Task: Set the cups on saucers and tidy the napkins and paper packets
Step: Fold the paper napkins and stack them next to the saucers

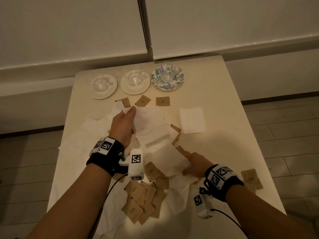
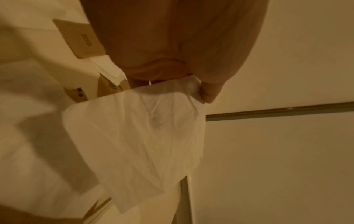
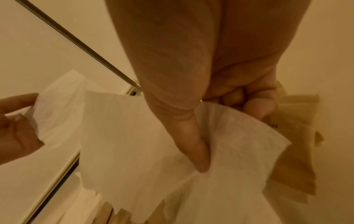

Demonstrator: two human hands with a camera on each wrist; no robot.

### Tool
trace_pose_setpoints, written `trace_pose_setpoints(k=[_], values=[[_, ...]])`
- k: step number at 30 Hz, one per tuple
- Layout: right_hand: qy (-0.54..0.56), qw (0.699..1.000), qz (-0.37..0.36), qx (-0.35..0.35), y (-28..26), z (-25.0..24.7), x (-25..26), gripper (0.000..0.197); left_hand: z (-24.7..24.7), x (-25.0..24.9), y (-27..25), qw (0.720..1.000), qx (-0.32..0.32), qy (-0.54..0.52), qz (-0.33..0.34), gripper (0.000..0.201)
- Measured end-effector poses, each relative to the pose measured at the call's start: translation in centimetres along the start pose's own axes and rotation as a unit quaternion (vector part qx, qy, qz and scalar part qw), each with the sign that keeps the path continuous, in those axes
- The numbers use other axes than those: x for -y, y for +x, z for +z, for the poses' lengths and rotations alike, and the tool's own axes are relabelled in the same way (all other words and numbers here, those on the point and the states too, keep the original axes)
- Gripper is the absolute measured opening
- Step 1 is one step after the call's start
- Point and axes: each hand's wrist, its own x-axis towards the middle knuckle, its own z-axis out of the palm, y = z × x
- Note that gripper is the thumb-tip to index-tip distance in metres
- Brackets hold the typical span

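Note:
Three glass cups (image 1: 133, 75) stand on saucers along the table's far edge: two on white saucers (image 1: 110, 92) and one on a floral saucer (image 1: 177, 80). My left hand (image 1: 128, 112) pinches the top corner of a thin white napkin (image 1: 148, 121) lifted over the middle of the table; the left wrist view shows the left hand (image 2: 197, 89) with the sheet (image 2: 134, 136) hanging from it. My right hand (image 1: 187, 165) pinches the edge of a white napkin (image 3: 153, 151) lower down. Whether both hands hold one sheet I cannot tell.
A folded napkin (image 1: 192, 120) lies flat at the right. Brown paper packets lie in a row (image 1: 162, 101) before the saucers, in a loose pile (image 1: 141, 200) near me and at the right edge (image 1: 251, 178). More crumpled napkins (image 1: 91, 128) cover the cream table (image 1: 224, 94) at left.

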Motion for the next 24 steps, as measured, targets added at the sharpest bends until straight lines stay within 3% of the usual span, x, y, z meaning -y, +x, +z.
trace_pose_setpoints(k=[4,8,10,12,14,17,20,24], values=[[-0.002,1.0,-0.004,-0.02,-0.3,-0.5,-0.1,0.063,-0.3,-1.2,0.1,1.0,0.011,-0.013,0.005,0.023],[-0.036,0.994,-0.061,-0.08,-1.3,-2.5,2.0,0.083,0.5,-0.3,-0.8,0.996,0.041,0.075,0.005,0.025],[0.032,0.989,-0.112,-0.095,-1.9,-3.7,3.5,0.083,1.0,0.3,-1.3,0.994,0.049,0.096,-0.002,0.027],[0.18,0.964,-0.167,-0.102,-2.5,-4.5,5.0,0.073,1.5,0.8,-2.0,0.992,0.068,0.107,-0.01,0.026],[0.299,0.925,-0.195,-0.129,-2.9,-5.1,6.2,0.047,2.0,0.9,-2.8,0.989,0.096,0.112,-0.013,0.024],[0.374,0.89,-0.203,-0.164,-3.1,-5.7,7.0,0.014,2.5,0.7,-3.6,0.985,0.118,0.13,0.002,0.02],[0.417,0.869,-0.208,-0.166,-2.8,-5.7,6.5,0.011,2.5,0.2,-4.0,0.977,0.155,0.142,0.025,0.016],[0.478,0.836,-0.228,-0.146,-2.7,-5.9,5.8,0.006,2.0,-0.4,-4.0,0.966,0.202,0.159,0.042,0.042]])
